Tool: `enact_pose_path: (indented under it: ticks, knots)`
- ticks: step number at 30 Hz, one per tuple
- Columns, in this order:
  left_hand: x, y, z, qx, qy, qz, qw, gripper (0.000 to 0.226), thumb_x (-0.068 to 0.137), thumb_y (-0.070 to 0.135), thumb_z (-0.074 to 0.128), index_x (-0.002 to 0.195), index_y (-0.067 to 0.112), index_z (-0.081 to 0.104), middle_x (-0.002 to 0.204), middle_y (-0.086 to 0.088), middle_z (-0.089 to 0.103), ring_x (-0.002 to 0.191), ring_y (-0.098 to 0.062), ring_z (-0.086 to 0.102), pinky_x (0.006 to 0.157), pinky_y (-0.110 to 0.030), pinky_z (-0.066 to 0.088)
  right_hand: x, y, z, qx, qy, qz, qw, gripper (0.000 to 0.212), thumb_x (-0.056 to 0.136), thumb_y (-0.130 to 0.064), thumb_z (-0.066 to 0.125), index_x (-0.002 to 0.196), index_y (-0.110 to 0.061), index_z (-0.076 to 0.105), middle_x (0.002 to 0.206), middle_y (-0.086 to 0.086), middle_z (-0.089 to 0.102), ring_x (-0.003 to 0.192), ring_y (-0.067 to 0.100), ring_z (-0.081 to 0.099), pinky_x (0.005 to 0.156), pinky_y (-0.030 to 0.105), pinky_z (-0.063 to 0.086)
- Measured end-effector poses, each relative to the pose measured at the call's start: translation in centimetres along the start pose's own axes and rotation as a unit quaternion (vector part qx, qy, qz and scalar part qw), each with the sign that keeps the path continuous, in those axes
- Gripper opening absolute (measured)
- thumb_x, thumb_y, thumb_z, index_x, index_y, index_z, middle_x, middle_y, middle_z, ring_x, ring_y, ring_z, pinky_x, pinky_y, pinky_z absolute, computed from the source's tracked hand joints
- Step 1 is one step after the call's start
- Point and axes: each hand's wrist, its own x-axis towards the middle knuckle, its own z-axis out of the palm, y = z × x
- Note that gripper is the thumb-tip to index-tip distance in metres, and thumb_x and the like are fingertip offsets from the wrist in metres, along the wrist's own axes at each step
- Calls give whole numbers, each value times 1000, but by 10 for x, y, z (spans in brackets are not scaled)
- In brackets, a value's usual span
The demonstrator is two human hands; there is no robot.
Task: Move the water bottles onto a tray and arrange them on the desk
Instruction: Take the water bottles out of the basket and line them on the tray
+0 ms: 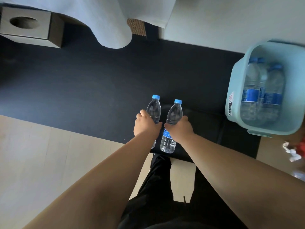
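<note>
Two clear water bottles with blue caps stand upright side by side near the front edge of a black desk (82, 83). My left hand (146, 125) grips the left bottle (154, 109) around its middle. My right hand (180, 128) grips the right bottle (174, 113) the same way; its blue label and base show below my fingers. At the right, a light teal plastic tub (234, 90) holds several more bottles (262, 93) of the same kind, lying close together.
A cardboard tissue box (28, 25) stands at the desk's far left. White cloth (107, 22) hangs over the back edge. Pale floor (33, 154) lies below the desk. Crumpled white and red stuff (295, 151) lies right of me. My dark trousers (158, 187) are below.
</note>
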Motion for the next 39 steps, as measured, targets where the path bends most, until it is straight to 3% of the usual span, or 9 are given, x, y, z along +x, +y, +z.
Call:
enact_pose_path:
  ticks: [11, 15, 18, 22, 26, 28, 30, 32, 39]
  knots:
    - [-4, -6, -10, 31, -25, 51, 998, 69, 85, 61, 70, 129, 13, 47, 128, -5, 53, 117, -28, 57, 78, -40, 47, -13, -7, -7, -73, -16, -28, 997, 66, 92, -52, 75, 127, -6, 42, 110, 13, 66, 86, 26, 68, 69, 41, 61]
    - [-13, -5, -29, 53, -34, 85, 994, 61, 92, 57, 64, 133, 14, 47, 131, -5, 55, 121, -27, 56, 85, -43, 52, -23, -9, -21, -147, -40, -84, 985, 49, 98, -41, 67, 127, -6, 49, 117, 14, 65, 99, 29, 68, 83, 44, 61]
    - [-25, 3, -48, 73, -33, 110, 991, 55, 94, 51, 62, 134, 15, 47, 131, -4, 54, 121, -27, 54, 86, -45, 53, -34, -10, -40, -283, -33, -143, 948, 49, 98, -43, 64, 133, -10, 52, 128, 13, 61, 113, 31, 62, 91, 42, 55]
    - [-42, 28, -76, 127, -40, 174, 976, 40, 92, 41, 55, 126, 19, 51, 119, -2, 60, 106, -26, 58, 79, -45, 56, -47, -8, -76, -349, -9, -170, 922, 59, 99, -53, 60, 143, -15, 48, 136, 10, 58, 124, 31, 57, 94, 42, 50]
    - [-60, 59, -97, 221, -123, 200, 947, 59, 92, 27, 48, 148, 13, 35, 125, -7, 62, 89, -28, 64, 72, -43, 55, -61, -7, -123, -377, 16, -178, 909, 63, 98, -60, 55, 143, -16, 49, 137, 9, 59, 126, 30, 56, 95, 43, 50]
    - [-69, 77, -104, 264, -163, 214, 926, 43, 92, 25, 44, 133, 14, 52, 129, -6, 60, 91, -25, 62, 80, -46, 57, -68, -5, -151, -392, 26, -183, 901, 64, 98, -60, 55, 145, -16, 49, 137, 8, 59, 126, 30, 57, 98, 44, 52]
    - [-78, 97, -108, 274, -168, 232, 918, 28, 91, 28, 42, 108, 21, 62, 118, -1, 66, 97, -24, 60, 87, -48, 55, -73, -2, -178, -399, 40, -187, 897, 63, 99, -60, 55, 145, -17, 50, 136, 8, 61, 125, 30, 59, 99, 43, 53]
    - [-86, 117, -109, 269, -149, 234, 922, 29, 91, 33, 46, 113, 22, 62, 114, 0, 67, 100, -26, 61, 86, -44, 53, -76, 3, -204, -402, 60, -185, 895, 62, 99, -60, 55, 143, -18, 51, 133, 7, 63, 123, 30, 62, 97, 43, 54]
    - [-110, 196, -94, 263, -94, 275, 920, 52, 93, 51, 59, 135, 20, 54, 134, -5, 61, 122, -30, 61, 95, -45, 53, -64, 42, -289, -378, 93, -161, 907, 56, 96, -62, 51, 135, -21, 54, 120, 3, 65, 107, 25, 64, 81, 39, 51]
